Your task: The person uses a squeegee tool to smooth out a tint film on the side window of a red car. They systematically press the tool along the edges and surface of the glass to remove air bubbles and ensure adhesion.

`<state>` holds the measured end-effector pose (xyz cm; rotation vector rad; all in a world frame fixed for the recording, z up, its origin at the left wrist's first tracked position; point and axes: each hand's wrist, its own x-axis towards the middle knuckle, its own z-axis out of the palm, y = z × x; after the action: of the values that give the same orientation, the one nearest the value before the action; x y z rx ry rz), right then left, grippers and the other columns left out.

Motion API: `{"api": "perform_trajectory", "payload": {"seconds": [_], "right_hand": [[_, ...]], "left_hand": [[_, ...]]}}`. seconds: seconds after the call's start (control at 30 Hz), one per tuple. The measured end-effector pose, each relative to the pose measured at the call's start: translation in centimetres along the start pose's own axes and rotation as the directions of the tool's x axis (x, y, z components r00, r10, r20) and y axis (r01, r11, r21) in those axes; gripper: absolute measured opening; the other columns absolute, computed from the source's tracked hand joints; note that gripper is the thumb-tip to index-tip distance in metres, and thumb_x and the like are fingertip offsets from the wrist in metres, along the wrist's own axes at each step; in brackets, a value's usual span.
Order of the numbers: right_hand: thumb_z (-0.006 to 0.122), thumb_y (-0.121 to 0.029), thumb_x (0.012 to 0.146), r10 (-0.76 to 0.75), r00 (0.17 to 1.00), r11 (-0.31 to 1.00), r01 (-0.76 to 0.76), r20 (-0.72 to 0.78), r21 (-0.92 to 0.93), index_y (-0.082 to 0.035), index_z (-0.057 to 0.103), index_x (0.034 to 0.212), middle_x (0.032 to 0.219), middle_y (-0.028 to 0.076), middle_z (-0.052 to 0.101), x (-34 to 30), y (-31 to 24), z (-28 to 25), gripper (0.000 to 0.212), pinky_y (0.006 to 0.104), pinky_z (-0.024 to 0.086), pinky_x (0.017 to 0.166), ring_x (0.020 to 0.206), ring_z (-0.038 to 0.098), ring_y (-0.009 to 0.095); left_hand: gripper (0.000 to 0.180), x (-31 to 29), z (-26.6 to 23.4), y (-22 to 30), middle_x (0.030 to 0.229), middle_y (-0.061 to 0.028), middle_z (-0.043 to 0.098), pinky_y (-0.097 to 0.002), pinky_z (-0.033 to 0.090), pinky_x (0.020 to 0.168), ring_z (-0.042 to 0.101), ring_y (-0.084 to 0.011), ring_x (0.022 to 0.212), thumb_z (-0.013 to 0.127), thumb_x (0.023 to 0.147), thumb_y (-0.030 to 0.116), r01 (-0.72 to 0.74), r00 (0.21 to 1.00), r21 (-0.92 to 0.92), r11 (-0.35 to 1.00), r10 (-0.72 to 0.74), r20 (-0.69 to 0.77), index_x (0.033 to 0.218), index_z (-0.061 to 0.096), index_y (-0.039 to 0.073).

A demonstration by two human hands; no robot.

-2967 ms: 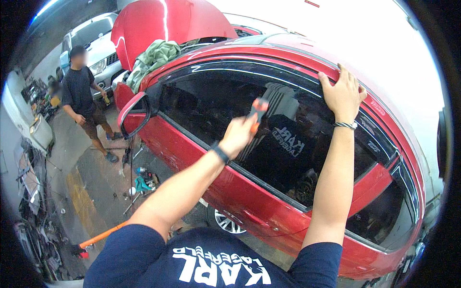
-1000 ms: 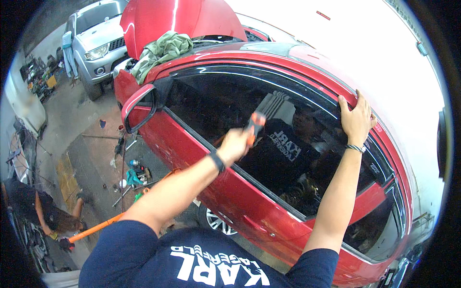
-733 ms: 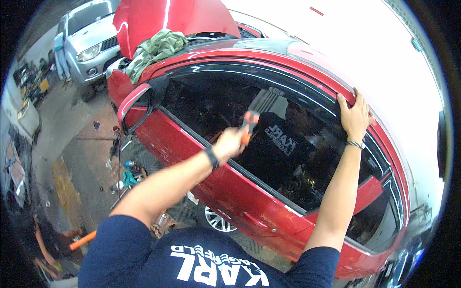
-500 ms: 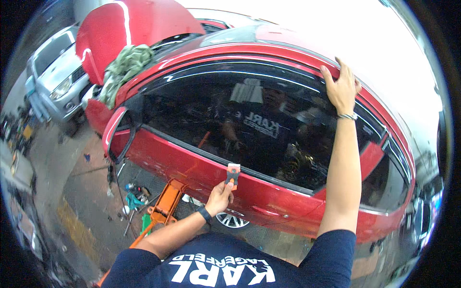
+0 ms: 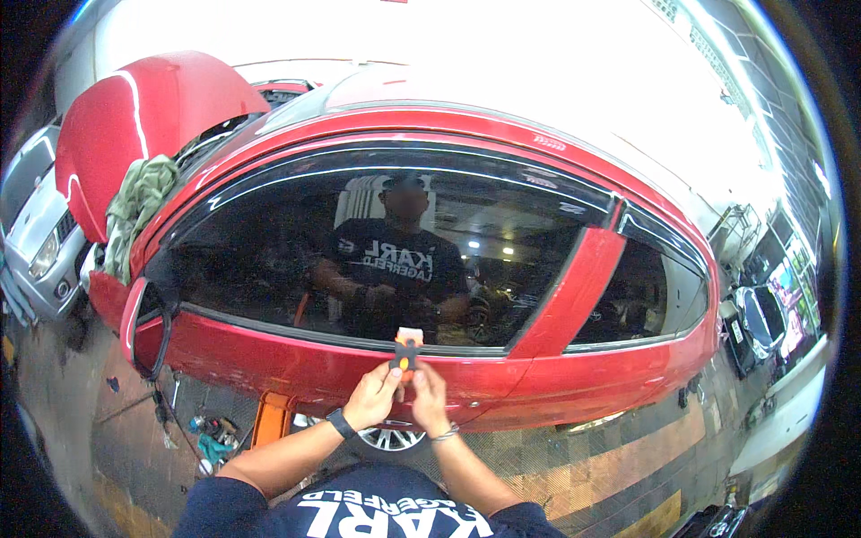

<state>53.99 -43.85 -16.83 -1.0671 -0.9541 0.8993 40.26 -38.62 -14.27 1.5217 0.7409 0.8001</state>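
My left hand point(image 5: 370, 399), with a dark watch on its wrist, pinches a small black-and-orange scraper point(image 5: 406, 351) upright in front of a red car. A pale piece covers the scraper's top end. My right hand point(image 5: 431, 400), slightly smeared, has its fingers closed at the scraper's lower right side. Behind the scraper is the car's dark side window point(image 5: 242, 260), which mirrors my body. Just below the window runs the red door panel point(image 5: 269, 357). Neither hand appears to touch the car.
The car's hood point(image 5: 166, 103) stands raised at the left, with a green cloth point(image 5: 139, 202) over the fender. A side mirror point(image 5: 148, 327) juts out. Below the door are an orange jack point(image 5: 272, 420) and tools on the floor. A silver vehicle point(image 5: 45, 242) stands far left.
My right hand has come down from the window's upper frame to the scraper in my left hand. The view has shifted, and the car sits further left in it.
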Motion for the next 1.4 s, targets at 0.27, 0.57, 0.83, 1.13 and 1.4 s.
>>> {"api": "perform_trajectory", "payload": {"seconds": [0.27, 0.57, 0.83, 1.13, 1.4], "right_hand": [[0.053, -0.023, 0.106, -0.028, 0.904, 0.994, 0.07, -0.426, 0.084, 0.0, 0.064, 0.109, 0.089, 0.001, 0.066, 0.1, -1.4, -7.0, 0.025, 0.0241, 0.048, 0.066, 0.076, 0.059, 0.008], [0.051, -0.039, 0.104, -0.041, 0.894, 0.997, 0.064, -0.446, 0.036, -0.004, 0.062, 0.097, 0.068, 0.003, 0.061, 9.0, -13.3, -12.2, 0.037, 0.0266, 0.041, 0.052, 0.053, 0.051, 0.01], [0.054, -0.036, 0.103, 0.054, 0.911, 0.99, -0.103, -0.41, -0.097, -0.008, 0.061, 0.089, 0.064, -0.002, 0.053, 13.1, -15.6, -13.8, 0.033, 0.0255, 0.034, 0.048, 0.051, 0.048, 0.008], [0.058, -0.037, 0.101, 0.103, 0.842, 0.995, -0.081, -0.53, 0.065, -0.016, 0.057, 0.079, 0.054, -0.008, 0.039, 19.8, -24.6, -13.4, 0.03, 0.0236, 0.023, 0.039, 0.042, 0.037, 0.005], [0.061, -0.033, 0.1, 0.187, 0.76, 0.972, -0.236, -0.623, 0.003, -0.013, 0.066, 0.082, 0.058, -0.007, 0.046, 12.5, -16.8, -14.2, 0.027, 0.0282, 0.019, 0.043, 0.044, 0.035, 0.007]], "left_hand": [[0.051, 5.6, 5.4, 5.2, 0.085, -0.0217, 0.069, -0.0497, 0.051, 0.071, 0.067, -0.0403, 0.079, 0.043, 0.104, 0.047, -0.181, 0.925, 0.665, 0.724, -0.105, 0.366, 0.096, 0.067, 0.002], [0.031, 20.7, -12.9, 27.6, 0.105, -0.0183, 0.068, -0.0414, 0.048, 0.092, 0.063, -0.0331, 0.102, 0.059, 0.097, 0.031, -0.249, 0.639, 0.915, 0.318, 0.763, -0.091, 0.11, 0.066, 0.003], [0.06, 27.1, -20.4, 26.1, 0.144, -0.0185, 0.05, -0.0511, 0.033, 0.111, 0.044, -0.0376, 0.136, 0.047, 0.1, 0.051, -0.173, 0.686, 0.983, 0.053, 0.723, 0.082, 0.143, 0.046, 0.01], [0.066, 26.9, -20.2, 26.0, 0.144, -0.0157, 0.052, -0.0535, 0.033, 0.11, 0.045, -0.0349, 0.136, 0.049, 0.098, 0.059, -0.205, 0.655, 0.978, 0.049, 0.749, 0.1, 0.143, 0.048, 0.011], [0.069, 26.7, -19.8, 26.0, 0.147, -0.0168, 0.049, -0.0541, 0.032, 0.112, 0.043, -0.037, 0.139, 0.045, 0.098, 0.062, -0.173, 0.671, 0.984, 0.049, 0.737, 0.081, 0.143, 0.047, 0.011]]}}
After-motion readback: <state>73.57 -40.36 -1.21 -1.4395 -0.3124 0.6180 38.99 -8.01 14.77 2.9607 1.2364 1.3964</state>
